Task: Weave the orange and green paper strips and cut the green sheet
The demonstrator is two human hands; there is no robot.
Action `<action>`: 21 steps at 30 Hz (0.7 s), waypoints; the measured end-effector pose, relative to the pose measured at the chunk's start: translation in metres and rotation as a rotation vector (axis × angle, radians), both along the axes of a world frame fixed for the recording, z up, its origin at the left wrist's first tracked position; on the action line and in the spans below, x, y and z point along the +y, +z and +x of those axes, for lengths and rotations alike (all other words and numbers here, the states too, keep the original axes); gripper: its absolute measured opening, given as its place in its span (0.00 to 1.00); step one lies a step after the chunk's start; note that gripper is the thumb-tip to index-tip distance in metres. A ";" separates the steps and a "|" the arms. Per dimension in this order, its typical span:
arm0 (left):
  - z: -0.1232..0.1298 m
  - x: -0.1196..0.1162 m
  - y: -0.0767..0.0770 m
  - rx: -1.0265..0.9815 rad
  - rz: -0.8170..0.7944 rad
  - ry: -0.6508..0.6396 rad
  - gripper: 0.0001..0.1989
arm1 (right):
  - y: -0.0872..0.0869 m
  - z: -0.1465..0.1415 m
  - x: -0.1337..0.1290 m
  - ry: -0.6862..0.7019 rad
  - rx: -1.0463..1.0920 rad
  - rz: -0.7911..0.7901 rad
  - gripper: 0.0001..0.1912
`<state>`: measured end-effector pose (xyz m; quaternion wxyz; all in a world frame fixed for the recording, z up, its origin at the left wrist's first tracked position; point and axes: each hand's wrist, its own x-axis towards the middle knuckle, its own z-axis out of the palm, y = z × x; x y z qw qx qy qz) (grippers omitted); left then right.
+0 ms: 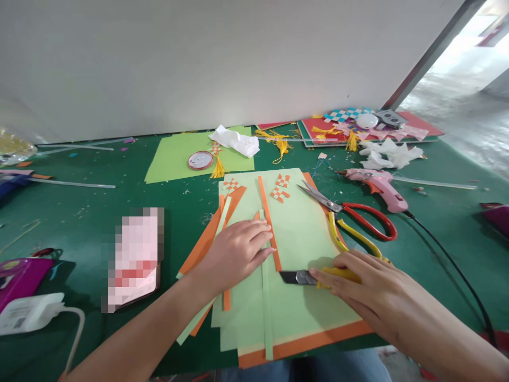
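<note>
My left hand [240,249] lies over the pale green sheets, thumb apart and fingertips touching an orange paper strip [266,212]. Under it runs a light green paper strip [266,318]. In my right hand [366,278] is a yellow utility knife [338,275], its dark blade flat near the orange strip's lower end. The pale green paper [308,228] rests on orange paper [326,335]. Small orange-and-white woven pieces [280,194] sit on the upper part of the sheets. Red-and-yellow-handled scissors [334,206] overlap the right edge, blades partly apart.
A pink glue gun [377,185] lies on the right, its black cord trailing nearby. On the left are a phone [137,260] and a white charger [34,313]. Farther back are a green sheet [167,159], crumpled tissue [235,141], yellow tassels [281,147] and red boards [312,130].
</note>
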<state>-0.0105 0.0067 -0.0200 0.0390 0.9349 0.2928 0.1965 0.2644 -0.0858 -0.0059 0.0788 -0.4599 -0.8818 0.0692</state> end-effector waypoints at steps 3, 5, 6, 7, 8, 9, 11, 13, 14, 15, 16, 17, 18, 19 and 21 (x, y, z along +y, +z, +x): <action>0.000 0.000 0.000 0.008 -0.008 0.001 0.13 | 0.000 -0.001 0.001 0.016 -0.002 0.038 0.21; -0.001 0.001 0.000 0.010 -0.012 0.004 0.13 | -0.001 -0.001 0.001 0.015 -0.019 0.034 0.22; -0.001 0.001 -0.001 0.009 -0.012 0.004 0.13 | -0.002 -0.001 0.001 0.012 -0.026 0.030 0.22; -0.001 0.001 -0.001 0.009 -0.013 0.004 0.13 | -0.003 -0.001 0.001 0.007 -0.033 0.029 0.22; -0.001 0.001 -0.001 0.009 -0.014 0.004 0.13 | -0.003 -0.002 0.000 0.003 -0.037 0.034 0.22; -0.001 0.001 -0.001 0.010 -0.016 0.004 0.13 | -0.003 -0.002 0.000 -0.003 -0.040 0.040 0.22; -0.001 0.000 -0.001 0.010 -0.020 0.003 0.13 | -0.004 -0.004 0.000 -0.013 -0.046 0.052 0.22; -0.001 0.000 -0.001 0.004 -0.019 0.002 0.13 | -0.005 -0.006 0.001 -0.018 -0.056 0.056 0.22; 0.000 0.000 -0.001 0.001 -0.016 0.000 0.13 | -0.005 -0.008 0.002 -0.017 -0.058 0.061 0.21; 0.000 0.000 0.000 -0.002 -0.011 -0.001 0.12 | -0.006 -0.010 0.003 -0.017 -0.059 0.071 0.20; 0.000 0.000 0.000 -0.003 -0.005 -0.002 0.12 | -0.006 -0.012 0.004 -0.017 -0.058 0.084 0.19; 0.000 0.000 0.001 -0.003 -0.001 -0.001 0.12 | -0.007 -0.014 0.006 -0.019 -0.056 0.097 0.19; 0.000 0.000 0.001 -0.001 0.000 0.001 0.12 | -0.007 -0.016 0.008 -0.021 -0.051 0.111 0.19; -0.001 0.000 0.001 0.002 -0.001 0.002 0.12 | -0.007 -0.018 0.009 -0.025 -0.045 0.122 0.18; -0.001 0.000 0.001 0.010 -0.010 0.005 0.12 | -0.007 -0.022 0.013 -0.036 -0.042 0.128 0.18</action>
